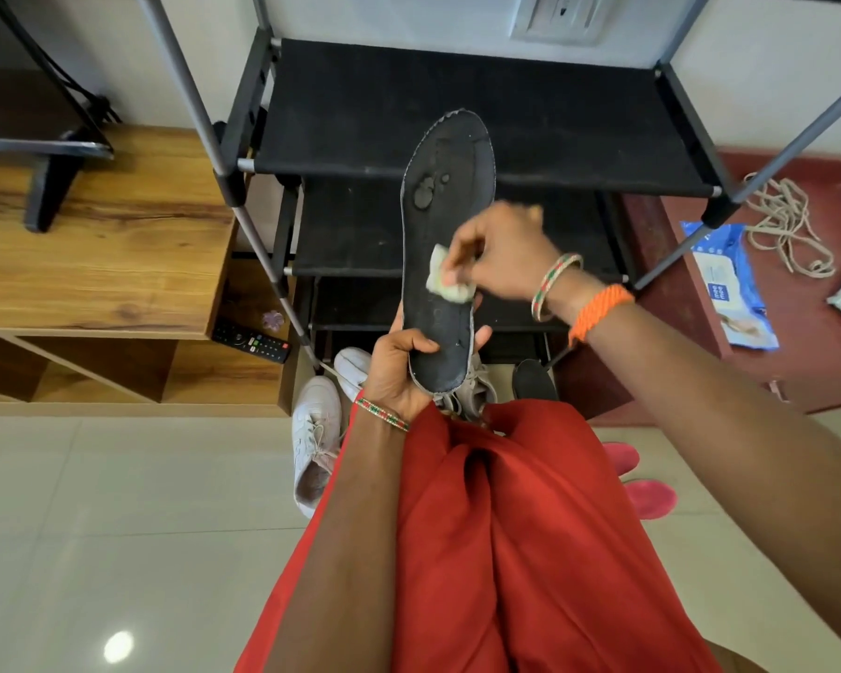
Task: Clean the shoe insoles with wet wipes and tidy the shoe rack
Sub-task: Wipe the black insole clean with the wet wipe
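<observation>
My left hand (399, 366) grips the heel end of a dark grey insole (445, 206), which stands upright in front of the black shoe rack (457, 99). Pale worn patches mark the insole near its toe. My right hand (501, 255) pinches a crumpled white wet wipe (445, 279) and presses it against the middle of the insole. The rack's fabric shelves that show are bare.
A blue wet wipe pack (731, 289) and beige laces (787, 225) lie on the red surface at the right. White sneakers (314, 434), a grey shoe (477, 386), another dark insole (535, 381) and pink slippers (644, 483) are on the floor. A remote (253, 340) rests on the wooden unit (98, 225).
</observation>
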`<action>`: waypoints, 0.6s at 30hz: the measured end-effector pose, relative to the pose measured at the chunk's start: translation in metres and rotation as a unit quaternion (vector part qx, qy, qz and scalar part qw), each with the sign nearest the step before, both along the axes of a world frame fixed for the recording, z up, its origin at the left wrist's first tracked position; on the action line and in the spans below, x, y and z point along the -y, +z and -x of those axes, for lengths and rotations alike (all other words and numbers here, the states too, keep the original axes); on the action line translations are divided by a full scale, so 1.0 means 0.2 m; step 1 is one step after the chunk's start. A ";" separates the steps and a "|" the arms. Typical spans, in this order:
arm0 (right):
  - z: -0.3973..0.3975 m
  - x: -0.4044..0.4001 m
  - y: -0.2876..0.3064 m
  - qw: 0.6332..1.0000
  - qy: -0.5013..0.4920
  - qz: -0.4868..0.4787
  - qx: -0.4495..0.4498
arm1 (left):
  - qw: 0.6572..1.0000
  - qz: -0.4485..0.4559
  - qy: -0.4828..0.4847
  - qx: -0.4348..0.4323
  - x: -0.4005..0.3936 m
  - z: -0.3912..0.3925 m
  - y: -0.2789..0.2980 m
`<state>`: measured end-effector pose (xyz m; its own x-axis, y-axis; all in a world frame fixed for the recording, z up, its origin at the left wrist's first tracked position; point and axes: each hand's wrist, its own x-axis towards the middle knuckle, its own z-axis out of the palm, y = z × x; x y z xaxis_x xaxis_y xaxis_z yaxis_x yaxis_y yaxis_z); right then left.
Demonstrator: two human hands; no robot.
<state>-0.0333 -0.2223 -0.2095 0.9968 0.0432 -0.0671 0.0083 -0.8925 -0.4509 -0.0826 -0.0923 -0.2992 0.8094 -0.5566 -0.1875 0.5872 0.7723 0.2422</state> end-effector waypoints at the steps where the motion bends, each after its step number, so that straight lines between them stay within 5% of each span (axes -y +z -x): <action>1: -0.05 0.03 0.02 0.998 -0.037 0.022 0.041 | 1.000 0.009 -0.001 0.007 0.00 0.00 -0.01; 4: -0.17 0.11 0.05 0.987 -0.116 0.023 0.110 | 1.000 0.017 -0.002 0.019 -0.01 0.00 -0.02; 7: -0.18 0.11 0.03 0.987 -0.094 -0.053 0.123 | 1.000 0.023 -0.003 0.008 -0.02 -0.01 -0.03; 14: 0.05 -0.04 -0.04 0.990 0.099 -0.067 -0.070 | 0.998 0.003 -0.039 -0.055 -0.02 -0.05 -0.07; 18: -0.07 0.04 -0.04 0.996 0.006 -0.064 0.060 | 0.998 0.013 -0.038 -0.046 -0.04 -0.03 -0.05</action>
